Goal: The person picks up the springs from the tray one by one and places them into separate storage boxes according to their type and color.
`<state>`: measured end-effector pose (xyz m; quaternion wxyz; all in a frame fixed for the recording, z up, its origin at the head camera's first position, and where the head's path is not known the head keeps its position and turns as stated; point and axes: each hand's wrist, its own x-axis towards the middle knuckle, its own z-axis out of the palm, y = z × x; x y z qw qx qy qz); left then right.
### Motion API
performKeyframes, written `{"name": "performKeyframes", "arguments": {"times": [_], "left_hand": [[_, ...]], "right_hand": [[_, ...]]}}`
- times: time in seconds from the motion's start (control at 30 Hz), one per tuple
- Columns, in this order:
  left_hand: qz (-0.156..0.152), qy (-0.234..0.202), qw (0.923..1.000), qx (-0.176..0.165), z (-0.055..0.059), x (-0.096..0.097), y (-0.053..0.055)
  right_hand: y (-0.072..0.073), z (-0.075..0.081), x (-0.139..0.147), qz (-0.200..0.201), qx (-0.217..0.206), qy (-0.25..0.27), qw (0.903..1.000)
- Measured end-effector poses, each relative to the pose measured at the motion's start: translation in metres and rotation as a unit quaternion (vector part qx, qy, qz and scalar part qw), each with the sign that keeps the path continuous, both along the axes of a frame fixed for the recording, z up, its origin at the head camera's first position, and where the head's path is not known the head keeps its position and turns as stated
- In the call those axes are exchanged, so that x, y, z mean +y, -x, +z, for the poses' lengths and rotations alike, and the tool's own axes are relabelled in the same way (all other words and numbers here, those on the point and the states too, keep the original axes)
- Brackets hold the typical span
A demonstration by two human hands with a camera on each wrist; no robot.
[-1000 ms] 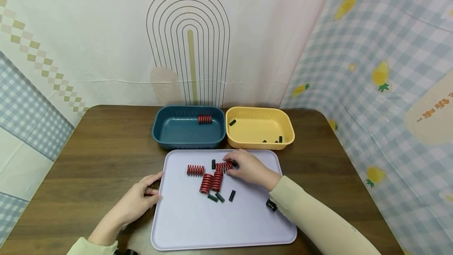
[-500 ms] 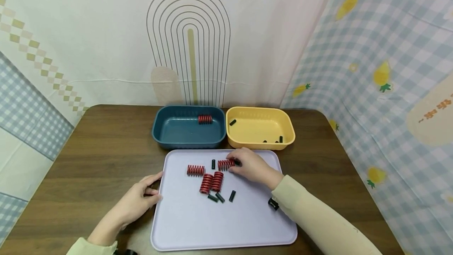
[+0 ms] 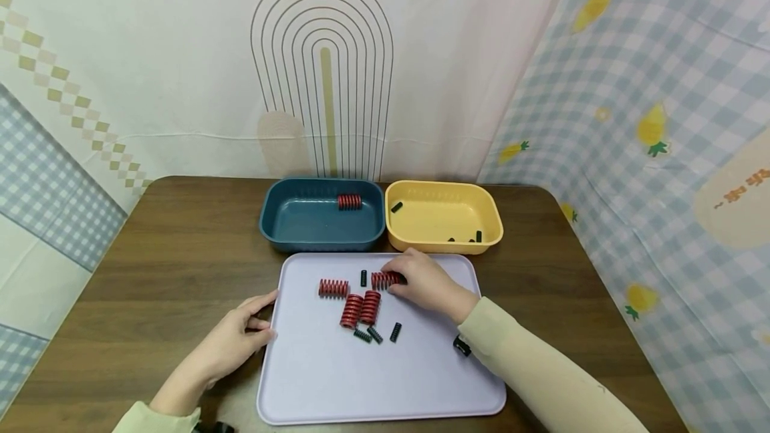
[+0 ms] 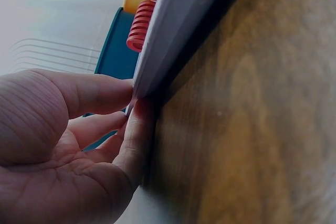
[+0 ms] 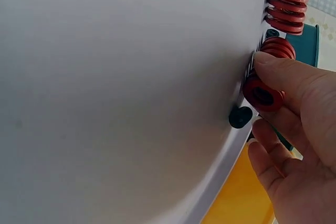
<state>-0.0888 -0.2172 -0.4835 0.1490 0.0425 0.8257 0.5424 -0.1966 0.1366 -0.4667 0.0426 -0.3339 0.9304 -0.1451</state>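
A person's right hand (image 3: 428,284) is pinching a red coil spring (image 3: 381,280) between thumb and forefinger at the far side of a pale lilac tray (image 3: 385,386); whether the spring is resting or slightly raised is unclear. The left hand (image 3: 231,339) is touching the tray's left edge, thumb and forefinger spread apart.

Judging by where things are lying, the work seems partly done. One loose red spring (image 3: 349,202) is lying in the dark blue bin (image 3: 301,219), and small dark green springs (image 3: 397,207) are lying in the yellow bin (image 3: 433,212). Three more red springs (image 3: 351,311) and four slim green springs (image 3: 395,332) are remaining on the tray.

A fifth green spring (image 5: 240,117) is showing only in the right wrist view, just beside the pinched spring's end; the hand is hiding it from the head camera. The yellow bin's front wall is partly covering its nearest springs, making their count uncertain. Both sleeves (image 3: 541,373) are running out of frame.
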Motion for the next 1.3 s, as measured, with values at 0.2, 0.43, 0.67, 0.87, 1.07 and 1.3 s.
{"name": "performKeyframes", "arguments": {"times": [0.2, 0.43, 0.67, 0.87, 1.07, 1.3], "left_hand": [[-0.002, -0.001, 1.0, -0.003, -0.002, -0.001, 0.001], [-0.002, -0.002, 1.0, -0.003, 0.0, 0.0, 0.0], [-0.001, -0.006, 1.0, 0.002, 0.0, 0.0, -0.001], [0.002, -0.006, 1.0, 0.0, 0.001, 0.001, 0.0], [0.001, -0.004, 1.0, -0.004, 0.0, 0.001, 0.0], [0.002, -0.002, 1.0, -0.007, 0.001, 0.001, -0.001]], "right_hand": [[-0.001, 0.0, 0.002, 0.003, 0.006, 0.005, 1.0], [-0.001, 0.003, 0.005, 0.0, 0.01, 0.016, 0.9998], [0.0, 0.01, 0.005, -0.019, 0.007, 0.043, 0.9989], [0.001, 0.019, 0.001, -0.052, 0.004, 0.071, 0.9962], [0.005, 0.026, -0.009, -0.087, 0.004, 0.114, 0.9896], [0.015, 0.026, -0.031, -0.12, 0.025, 0.162, 0.9791]]}}
